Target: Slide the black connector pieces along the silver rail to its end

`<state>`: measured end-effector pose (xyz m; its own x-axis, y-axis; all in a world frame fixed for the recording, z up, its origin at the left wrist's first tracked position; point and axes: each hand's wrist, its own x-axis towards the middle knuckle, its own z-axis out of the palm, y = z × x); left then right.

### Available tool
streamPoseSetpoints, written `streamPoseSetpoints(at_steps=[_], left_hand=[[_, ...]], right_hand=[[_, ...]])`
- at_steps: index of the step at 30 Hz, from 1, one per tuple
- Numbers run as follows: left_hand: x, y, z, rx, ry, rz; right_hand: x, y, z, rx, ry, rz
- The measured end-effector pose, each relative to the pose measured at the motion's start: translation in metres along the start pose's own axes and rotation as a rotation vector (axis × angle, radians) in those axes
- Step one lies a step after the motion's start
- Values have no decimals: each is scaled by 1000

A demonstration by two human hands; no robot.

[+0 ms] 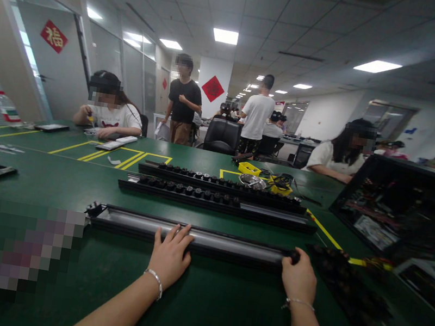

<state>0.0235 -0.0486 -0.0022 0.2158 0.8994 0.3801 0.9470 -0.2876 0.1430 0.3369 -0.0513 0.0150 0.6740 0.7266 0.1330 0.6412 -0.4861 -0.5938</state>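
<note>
A long black housing (225, 244) with a silvery inner channel lies lengthwise before me on the green table. My left hand (170, 257) rests across its middle, fingers spread over the near edge and the channel. At the housing's right end, my right hand (301, 275) is closed with thumb and fingers on a small black part (292, 256), partly hidden by the fingers. Behind lie two similar black housings; the nearer housing (275, 214) and the farther housing (222, 186) both carry rows of round black pieces. Small black pieces (93, 209) sit at my housing's left end.
A dark heap of black parts (350, 289) lies right of my right hand. Farther right stands an open black case (404, 209). Yellow trays (248, 168) and a metal bowl (252, 182) stand behind the housings. Co-workers (113, 108) sit across the green table (218, 312).
</note>
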Motion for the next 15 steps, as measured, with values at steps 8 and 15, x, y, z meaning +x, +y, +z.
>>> streamPoseSetpoints(at_steps=[8,15], left_hand=[[0,-1,1,-10,10,4],[0,1,-2,7,-7,-3]], right_hand=[[8,5,-4,-33,15,13],[11,10,-8,-28,17,18]])
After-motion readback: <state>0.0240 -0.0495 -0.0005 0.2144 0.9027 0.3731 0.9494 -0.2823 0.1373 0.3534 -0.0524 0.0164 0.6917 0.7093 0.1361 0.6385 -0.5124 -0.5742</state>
